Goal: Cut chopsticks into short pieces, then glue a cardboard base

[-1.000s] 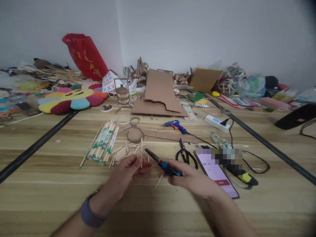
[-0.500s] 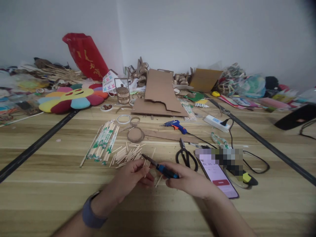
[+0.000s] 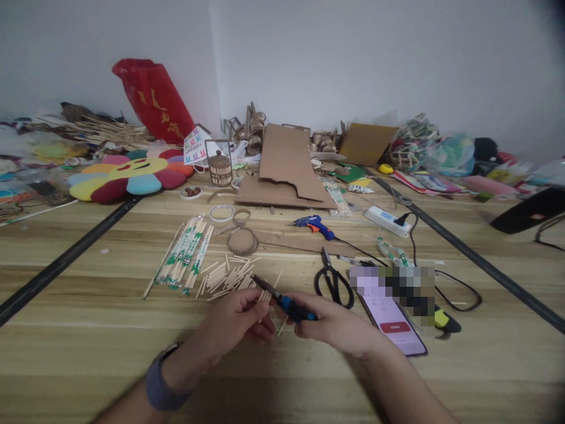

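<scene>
My left hand (image 3: 241, 315) pinches a small bunch of thin wooden sticks (image 3: 263, 296), their tips pointing up and away from me. My right hand (image 3: 331, 321) is closed round a blue-and-black-handled tool (image 3: 295, 307) with a long dark blade. That blade lies across the bunch, just above my left fingertips; whether it bites into the wood I cannot tell. Right behind my left hand lies a loose pile of short cut sticks (image 3: 233, 275). Black-handled scissors (image 3: 333, 284) rest beyond my right hand, and a phone (image 3: 392, 315) lies to its right.
Wrapped chopsticks (image 3: 188, 250) lie left of the pile. Behind it are a round stick-edged base (image 3: 242, 241) and a blue glue gun (image 3: 315, 225) with a trailing cord. Cardboard sheets (image 3: 285, 162), a small lidded stick basket (image 3: 219, 168) and a power strip (image 3: 387, 220) stand farther back.
The bunch and both hands have shifted very slightly, with the blade still across the sticks. The things around them lie as before.
</scene>
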{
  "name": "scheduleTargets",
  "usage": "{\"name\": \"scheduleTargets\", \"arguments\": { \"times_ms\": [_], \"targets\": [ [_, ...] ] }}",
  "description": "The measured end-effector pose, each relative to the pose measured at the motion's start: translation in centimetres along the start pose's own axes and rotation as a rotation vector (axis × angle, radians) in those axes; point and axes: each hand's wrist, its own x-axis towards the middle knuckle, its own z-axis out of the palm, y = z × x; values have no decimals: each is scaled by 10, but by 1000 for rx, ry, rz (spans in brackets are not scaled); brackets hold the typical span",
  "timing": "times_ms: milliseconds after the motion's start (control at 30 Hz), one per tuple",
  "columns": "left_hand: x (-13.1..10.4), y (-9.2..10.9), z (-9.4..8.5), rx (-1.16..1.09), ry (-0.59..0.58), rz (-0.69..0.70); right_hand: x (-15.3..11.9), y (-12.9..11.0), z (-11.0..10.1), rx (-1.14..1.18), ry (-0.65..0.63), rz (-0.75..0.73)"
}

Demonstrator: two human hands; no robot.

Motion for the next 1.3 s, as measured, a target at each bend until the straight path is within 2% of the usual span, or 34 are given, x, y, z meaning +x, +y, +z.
{"name": "scheduleTargets", "arguments": {
  "times_ms": [400, 1000, 1167, 1300],
  "targets": [
    [2, 0, -2, 24, -4, 16, 0, -3, 3, -94, 23, -43],
    [-3, 7, -10, 107, -10, 42, 5, -4, 27, -204, 221, -118],
    [-6, 8, -8, 183, -2, 83, 6, -4, 22, -143, 166, -117],
    [-7, 10, -7, 270, 6, 72, 5, -5, 15, 77, 19, -76]
  ]
}}
